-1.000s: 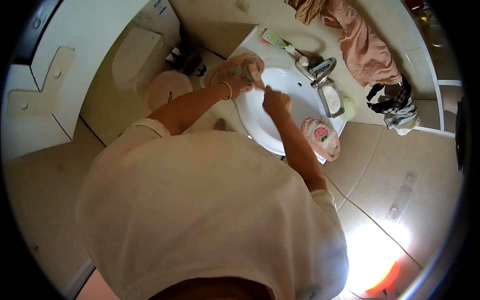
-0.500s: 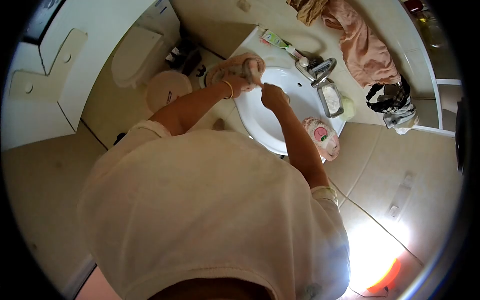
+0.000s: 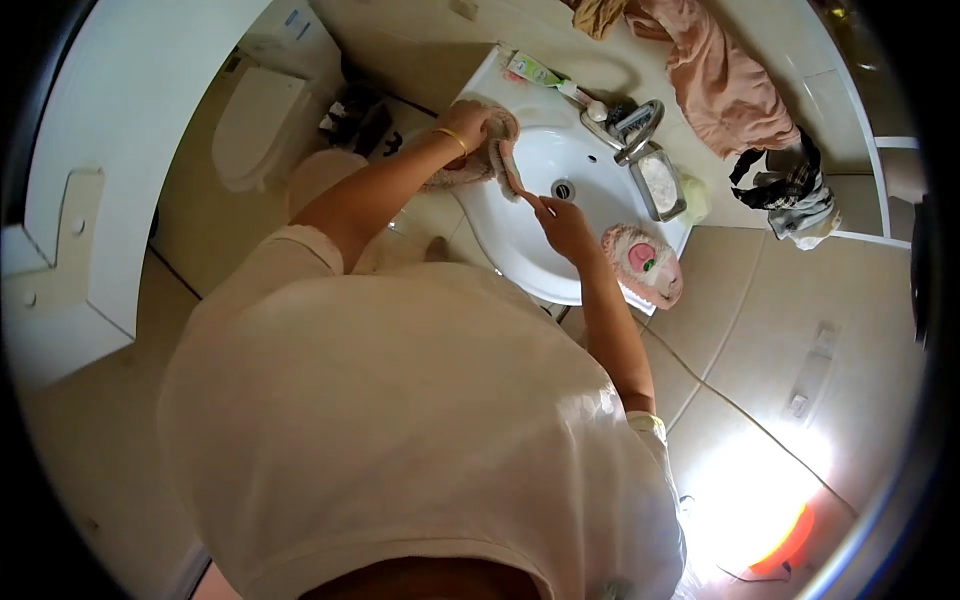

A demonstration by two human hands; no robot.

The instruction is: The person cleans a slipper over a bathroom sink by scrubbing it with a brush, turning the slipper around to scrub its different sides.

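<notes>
A fuzzy pink slipper (image 3: 506,124) is gripped in my left hand (image 3: 467,122) over the left edge of the white washbasin (image 3: 490,225). My right hand (image 3: 564,228) has its fingers closed round the handle of a scrubbing brush (image 3: 506,170). The brush head lies against or right beside the slipper; exact contact is hard to make out. A second fluffy slipper (image 3: 645,262), with a round pink patch, rests on the basin's right corner. My left fingers are partly hidden by the slipper.
Behind the basin are a faucet (image 3: 640,135), a soap dish (image 3: 660,190) and a green toothpaste box (image 3: 533,70). Pink clothing (image 3: 725,80) hangs at the wall. A toilet (image 3: 258,125) stands left, and a cable (image 3: 730,415) runs to a bright lamp at lower right.
My left hand has moved up along the slipper. My right hand has drawn back lower right, and the brush now shows at the slipper's right side. The view has shifted slightly.
</notes>
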